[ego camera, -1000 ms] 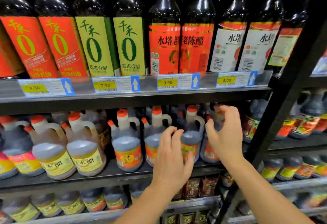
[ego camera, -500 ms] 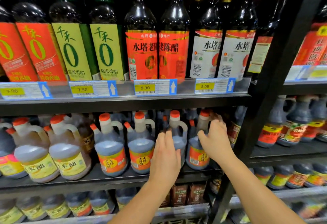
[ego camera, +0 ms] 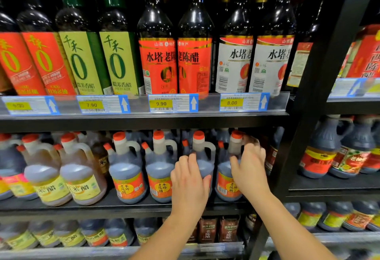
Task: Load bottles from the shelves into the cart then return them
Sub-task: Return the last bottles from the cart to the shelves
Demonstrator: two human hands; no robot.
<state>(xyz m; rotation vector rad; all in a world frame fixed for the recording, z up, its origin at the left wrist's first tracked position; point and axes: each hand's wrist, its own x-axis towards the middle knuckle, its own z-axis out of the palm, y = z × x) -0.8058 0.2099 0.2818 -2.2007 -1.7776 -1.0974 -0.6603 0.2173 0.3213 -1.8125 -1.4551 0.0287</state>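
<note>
Bottles [ego camera: 127,169] of dark vinegar with orange caps stand in a row on the middle shelf [ego camera: 123,208]. The left hand [ego camera: 189,183] grips the third jug [ego camera: 202,165], its fingers [ego camera: 185,161] bent over the shoulder and its thumb on the right side. The right hand [ego camera: 249,169] holds the end jug [ego camera: 225,179] just beside it, fingers curled round the handle near the neck. Both jugs stand upright on the shelf. Above the fingers, price tags [ego camera: 172,103] run beneath tall glass bottles [ego camera: 157,54].
</note>
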